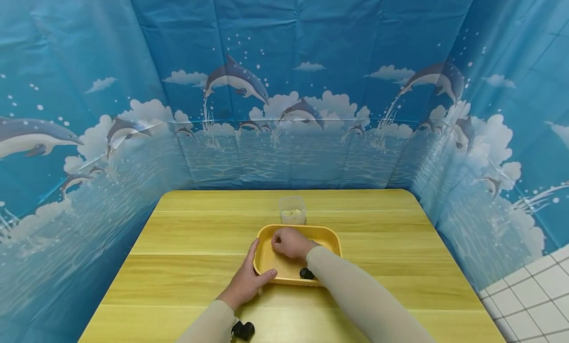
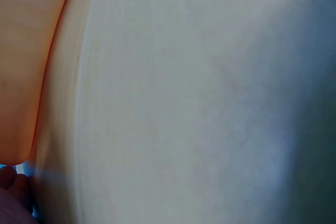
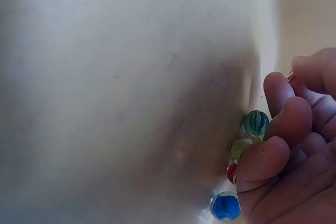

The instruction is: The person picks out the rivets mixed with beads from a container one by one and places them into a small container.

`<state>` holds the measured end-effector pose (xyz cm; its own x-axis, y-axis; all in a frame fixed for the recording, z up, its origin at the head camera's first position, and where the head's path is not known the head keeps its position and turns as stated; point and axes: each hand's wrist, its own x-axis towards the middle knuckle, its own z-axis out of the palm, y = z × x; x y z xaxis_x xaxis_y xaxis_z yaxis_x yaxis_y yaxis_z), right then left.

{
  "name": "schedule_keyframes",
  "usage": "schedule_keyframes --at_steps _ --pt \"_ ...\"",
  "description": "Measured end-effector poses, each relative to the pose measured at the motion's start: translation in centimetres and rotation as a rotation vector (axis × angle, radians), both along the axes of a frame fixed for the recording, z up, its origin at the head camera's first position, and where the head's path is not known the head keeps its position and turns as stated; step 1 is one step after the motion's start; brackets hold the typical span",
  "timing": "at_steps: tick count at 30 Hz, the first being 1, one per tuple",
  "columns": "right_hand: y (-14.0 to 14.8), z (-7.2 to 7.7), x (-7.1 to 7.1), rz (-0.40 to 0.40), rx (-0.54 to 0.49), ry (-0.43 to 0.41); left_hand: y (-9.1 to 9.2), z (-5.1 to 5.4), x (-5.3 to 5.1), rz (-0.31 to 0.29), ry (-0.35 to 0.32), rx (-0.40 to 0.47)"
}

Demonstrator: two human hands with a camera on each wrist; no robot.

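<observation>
A yellow tray (image 1: 321, 228) stands on the table, and my left hand (image 1: 247, 278) grips its front left corner, thumb over the rim and fingers along the outer left wall. The tray's orange-looking wall (image 2: 21, 66) fills the left edge of the left wrist view. Inside the tray, my right hand (image 1: 291, 242) pinches a tiny shiny gold-coloured piece (image 3: 290, 77) between thumb and index finger; its kind is too small to tell. Beside the curled fingers lie several glass marbles, among them a green one (image 3: 256, 123) and a blue one (image 3: 226, 206). In the head view the right hand and forearm hide the marbles.
Just behind the tray stands a small clear plastic box (image 1: 292, 205) with a few small gold-coloured bits inside. The wooden table (image 1: 200, 234) has a blue dolphin-print curtain (image 1: 284, 150) close along its back and sides. White tiles (image 1: 524, 293) show at right.
</observation>
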<state>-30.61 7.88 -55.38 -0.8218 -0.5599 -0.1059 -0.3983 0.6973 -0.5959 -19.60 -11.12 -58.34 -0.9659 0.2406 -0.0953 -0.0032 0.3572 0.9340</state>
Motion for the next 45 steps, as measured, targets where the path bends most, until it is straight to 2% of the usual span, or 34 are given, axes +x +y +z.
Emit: schedule_keyframes --at_steps 10,22,32,38,45 --pt "0.4 0.2 0.0 -0.01 -0.07 -0.091 -0.1 -0.3 0.0 0.011 0.007 -0.013" --pt "0.8 0.2 -0.4 -0.002 -0.102 -0.091 -0.1 -0.2 0.2 0.003 -0.005 -0.002" --pt "1.0 1.2 -0.3 -0.031 -0.14 -0.113 -0.2 0.1 0.3 -0.003 -0.007 0.003" --pt "1.5 1.7 -0.9 -0.021 -0.158 -0.07 -0.2 0.1 0.2 0.001 -0.008 -0.006" --pt "2.5 3.2 -1.4 -0.042 -0.187 -0.088 -0.3 -0.3 -0.2 0.009 -0.009 -0.02"
